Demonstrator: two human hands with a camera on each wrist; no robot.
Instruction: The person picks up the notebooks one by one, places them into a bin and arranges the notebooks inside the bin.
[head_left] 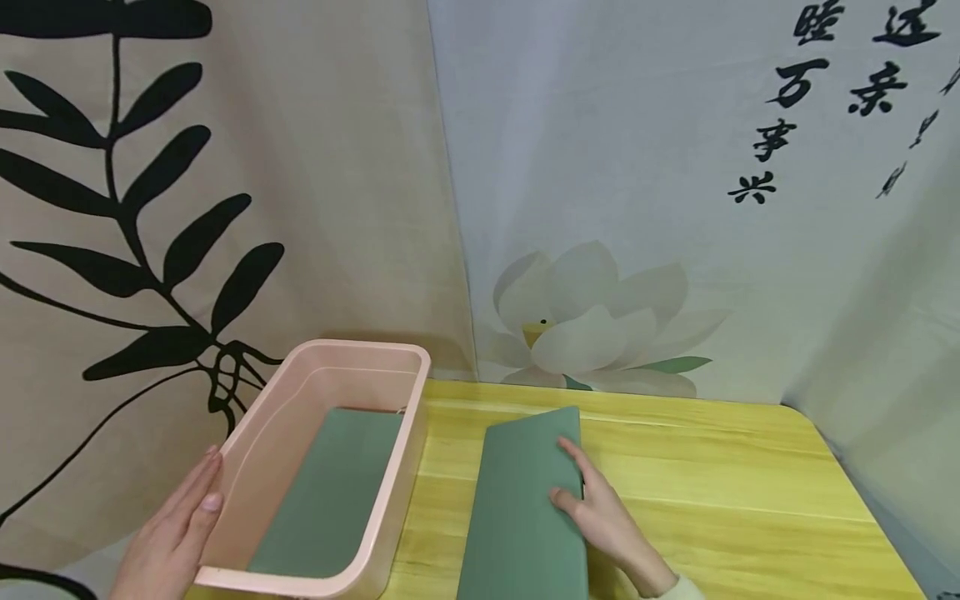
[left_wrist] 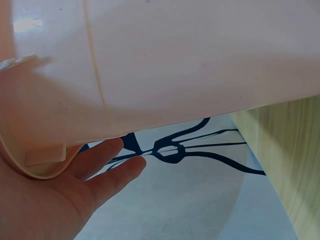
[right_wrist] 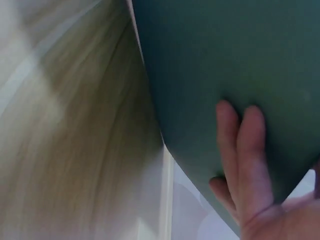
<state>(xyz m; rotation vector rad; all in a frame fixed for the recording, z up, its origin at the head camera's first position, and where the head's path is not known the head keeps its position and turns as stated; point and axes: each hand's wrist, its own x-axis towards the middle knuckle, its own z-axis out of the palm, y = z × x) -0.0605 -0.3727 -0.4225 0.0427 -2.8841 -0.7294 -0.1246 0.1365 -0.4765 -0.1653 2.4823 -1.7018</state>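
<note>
A pink plastic bin (head_left: 401,492) stands at the left of the table, with a flat green notebook-like thing (head_left: 330,492) lying inside. My left hand (head_left: 168,529) touches the bin's left rim near its front corner; in the left wrist view, straight fingers (left_wrist: 117,172) reach below the rim. To the right of the bin, my right hand (head_left: 600,500) pinches a thin green notebook (head_left: 525,500) by its right edge, the thumb on the face towards me. On its other face, fingers (right_wrist: 252,155) lie flat in the right wrist view. Its inside is hidden.
The yellow wood-grain table (head_left: 712,483) extends to the right, its corner cut off at the far right. A printed curtain (head_left: 615,167) with plant, lotus and writing hangs behind it. At the left the bin reaches past the table edge (left_wrist: 280,165).
</note>
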